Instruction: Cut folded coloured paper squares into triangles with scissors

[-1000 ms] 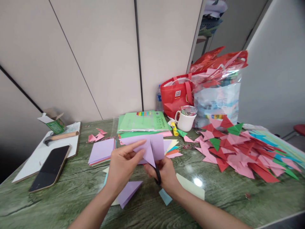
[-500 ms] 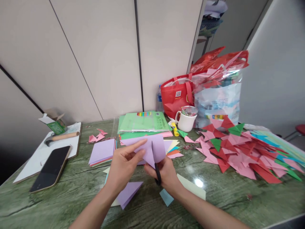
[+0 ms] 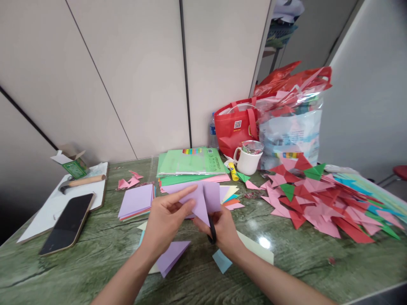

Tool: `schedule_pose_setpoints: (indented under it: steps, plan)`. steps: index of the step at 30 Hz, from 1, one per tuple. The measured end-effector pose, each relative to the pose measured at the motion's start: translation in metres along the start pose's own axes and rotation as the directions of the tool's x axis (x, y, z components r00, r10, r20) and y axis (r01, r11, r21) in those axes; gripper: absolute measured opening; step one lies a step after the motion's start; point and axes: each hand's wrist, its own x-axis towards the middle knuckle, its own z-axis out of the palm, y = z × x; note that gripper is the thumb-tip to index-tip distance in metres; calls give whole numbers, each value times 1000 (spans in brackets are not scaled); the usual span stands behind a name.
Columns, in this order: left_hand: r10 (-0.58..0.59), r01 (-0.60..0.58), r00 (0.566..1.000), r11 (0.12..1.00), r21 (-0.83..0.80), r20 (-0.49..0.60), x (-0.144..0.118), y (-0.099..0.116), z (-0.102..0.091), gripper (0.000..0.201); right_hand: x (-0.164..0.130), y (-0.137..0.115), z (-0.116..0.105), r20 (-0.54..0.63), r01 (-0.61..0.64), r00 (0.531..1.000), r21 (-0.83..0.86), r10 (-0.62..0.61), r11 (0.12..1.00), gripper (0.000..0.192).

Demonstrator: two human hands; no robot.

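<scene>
Scissors (image 3: 212, 232) cut further; L hand (image 3: 165, 222) pinches 1 lilac sheet (image 3: 203, 199), R hand (image 3: 224, 231) grips scissors

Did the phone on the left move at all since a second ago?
No. The phone lies in the same spot, its top corner overlapping the white board beside the hammer, as before.
</scene>
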Motion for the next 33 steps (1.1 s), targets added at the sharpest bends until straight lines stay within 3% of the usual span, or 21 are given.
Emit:
schedule_pose_setpoints:
  steps: [7,16,28,33]
  plan:
    - [1,-1,1000,1000,0,16,0,0,-1,37,0,1,0,-8,23,1000,-36,-24,999,42]
    - [-27,29,999,999,-38,39,-1,1,1,35,2,8,-4,6,35,999,-2,-35,999,50]
    - [-38,45,995,996,-78,92,-1,0,1,36,4,1,0,-20,-25,1000,-4,25,1000,35]
    - [-61,62,996,998,-19,63,-1,-1,3,39,9,10,-5,-50,-25,998,93,30,995,36]
